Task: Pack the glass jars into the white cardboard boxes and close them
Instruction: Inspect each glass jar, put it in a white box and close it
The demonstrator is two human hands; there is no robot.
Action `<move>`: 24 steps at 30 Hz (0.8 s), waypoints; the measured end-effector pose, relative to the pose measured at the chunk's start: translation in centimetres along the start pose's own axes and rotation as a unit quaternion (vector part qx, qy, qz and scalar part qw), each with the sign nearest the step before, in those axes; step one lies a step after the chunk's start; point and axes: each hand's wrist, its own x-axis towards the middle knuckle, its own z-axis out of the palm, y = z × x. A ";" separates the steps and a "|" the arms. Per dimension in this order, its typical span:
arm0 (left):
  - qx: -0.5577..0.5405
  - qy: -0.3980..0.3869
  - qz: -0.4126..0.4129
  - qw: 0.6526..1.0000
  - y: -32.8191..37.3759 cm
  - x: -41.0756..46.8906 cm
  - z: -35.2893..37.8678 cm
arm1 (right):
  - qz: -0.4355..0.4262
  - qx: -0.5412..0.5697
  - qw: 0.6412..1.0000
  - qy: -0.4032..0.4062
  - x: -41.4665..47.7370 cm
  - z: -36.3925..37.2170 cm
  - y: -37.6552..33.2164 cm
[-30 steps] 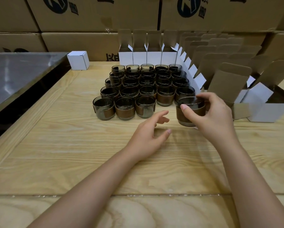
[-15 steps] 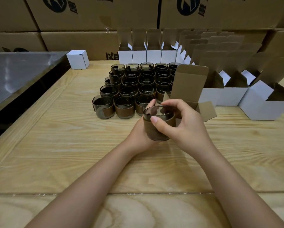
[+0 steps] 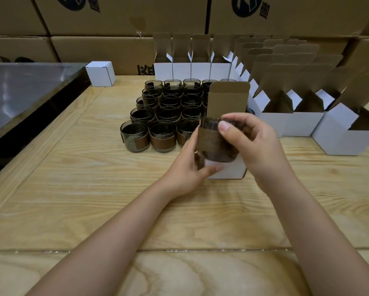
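Right grip (image 3: 251, 144): clamped on one glass jar (image 3: 215, 144), thumb on the near wall just below the rim, fingers curled round the far side. The jar sits at the mouth of an open white box (image 3: 230, 170), top flap upright behind it; how far the base has entered cannot be told. Left grip (image 3: 185, 171): closed on that box, thumb pressed to its near face. The box stands on the wooden table (image 3: 93, 189). The remaining jars (image 3: 164, 116) stand in rows just beyond. Open boxes (image 3: 303, 124) line the right side. One closed box (image 3: 101, 73) stands far left.
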 end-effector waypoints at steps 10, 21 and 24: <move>-0.056 -0.019 -0.035 0.998 -0.3 0.1 -0.9 | 0.006 -0.069 0.998 0.011 2.3 -1.7 -0.3; -0.085 -0.023 -0.023 0.996 -0.6 0.0 -1.6 | -0.012 -0.317 0.935 -0.157 4.2 -3.6 -0.7; -0.082 -0.021 -0.017 0.996 -0.6 0.0 -1.6 | -0.031 -0.382 0.905 -0.186 4.5 -3.2 -0.9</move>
